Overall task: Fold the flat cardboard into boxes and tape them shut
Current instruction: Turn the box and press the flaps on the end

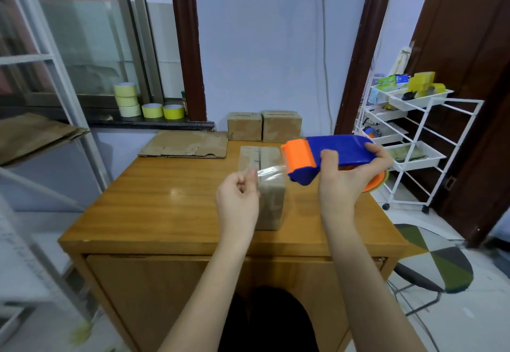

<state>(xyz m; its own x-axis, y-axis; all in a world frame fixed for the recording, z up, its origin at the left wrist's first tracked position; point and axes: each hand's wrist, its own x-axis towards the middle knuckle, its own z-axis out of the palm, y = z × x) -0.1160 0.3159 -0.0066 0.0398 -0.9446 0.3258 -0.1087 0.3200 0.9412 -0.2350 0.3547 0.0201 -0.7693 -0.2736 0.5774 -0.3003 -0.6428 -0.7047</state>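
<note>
A folded cardboard box stands in the middle of the wooden table. Above it my right hand grips a blue and orange tape dispenser. A strip of clear tape stretches left from the dispenser's orange end. My left hand pinches the free end of that strip between thumb and fingers, just left of the box's top. Flat cardboard lies at the table's back left. Two closed boxes stand against the wall at the back.
Several yellow tape rolls sit on the window sill at the left. A white wire trolley with trays stands to the right of the table. A patterned chair is at the lower right. More cardboard rests on a shelf at the far left.
</note>
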